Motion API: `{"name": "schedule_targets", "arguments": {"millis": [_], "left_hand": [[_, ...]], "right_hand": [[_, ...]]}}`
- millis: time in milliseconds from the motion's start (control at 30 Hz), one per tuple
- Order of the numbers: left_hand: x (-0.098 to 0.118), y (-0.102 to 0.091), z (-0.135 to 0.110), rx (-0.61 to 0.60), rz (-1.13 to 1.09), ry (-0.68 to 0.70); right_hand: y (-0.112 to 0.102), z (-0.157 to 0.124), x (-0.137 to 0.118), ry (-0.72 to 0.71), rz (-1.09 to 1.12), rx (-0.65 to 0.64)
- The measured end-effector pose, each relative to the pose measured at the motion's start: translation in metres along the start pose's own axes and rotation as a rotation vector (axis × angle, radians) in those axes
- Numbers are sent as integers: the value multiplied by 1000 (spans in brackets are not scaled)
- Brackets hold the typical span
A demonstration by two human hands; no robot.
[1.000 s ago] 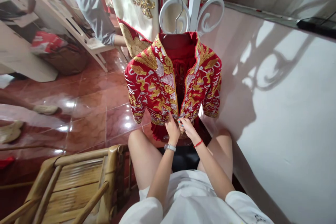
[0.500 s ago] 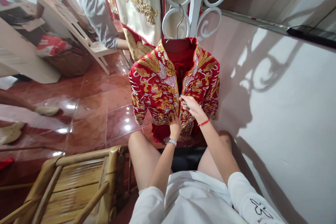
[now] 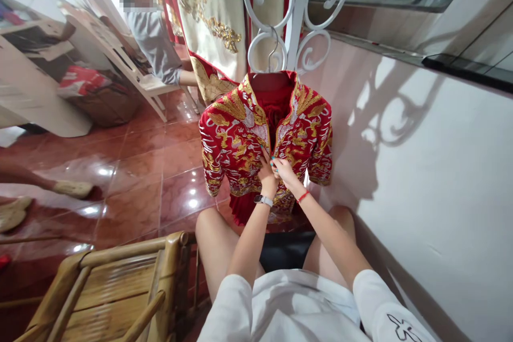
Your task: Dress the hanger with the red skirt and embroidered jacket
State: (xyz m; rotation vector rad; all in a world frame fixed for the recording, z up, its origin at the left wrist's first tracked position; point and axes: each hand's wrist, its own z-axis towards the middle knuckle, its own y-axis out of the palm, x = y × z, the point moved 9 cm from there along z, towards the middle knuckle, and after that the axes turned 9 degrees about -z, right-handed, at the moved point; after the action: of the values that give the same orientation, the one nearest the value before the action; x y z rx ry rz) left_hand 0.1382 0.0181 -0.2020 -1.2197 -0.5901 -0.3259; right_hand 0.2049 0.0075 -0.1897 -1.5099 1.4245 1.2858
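A red jacket with gold embroidery hangs by a hanger from a white scrolled rack, close to the white wall on the right. Both hands meet at its front opening, about midway down: the left hand pinches the left edge of the opening, the right hand pinches the right edge, fingertips almost touching. A cream embroidered cloth hangs behind the jacket. A bamboo chair stands at the lower left on the glossy red tile floor. Further left another person in grey sits beside a white frame, with a red-topped bag nearby; its contents cannot be told
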Motion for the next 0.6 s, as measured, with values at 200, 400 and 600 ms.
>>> {"name": "schedule_targets", "arguments": {"millis": [200, 400, 600], "left_hand": [[-4, 6, 7, -3, 16, -36], [0, 4, 6, -40, -34, -22], [-27, -89, 3, 3, -255, 197]], "right_hand": [[5, 24, -80, 78, 32, -90], [19, 35, -165, -104, -152, -20], [-88, 8, -199, -642, -723, 416]]}}
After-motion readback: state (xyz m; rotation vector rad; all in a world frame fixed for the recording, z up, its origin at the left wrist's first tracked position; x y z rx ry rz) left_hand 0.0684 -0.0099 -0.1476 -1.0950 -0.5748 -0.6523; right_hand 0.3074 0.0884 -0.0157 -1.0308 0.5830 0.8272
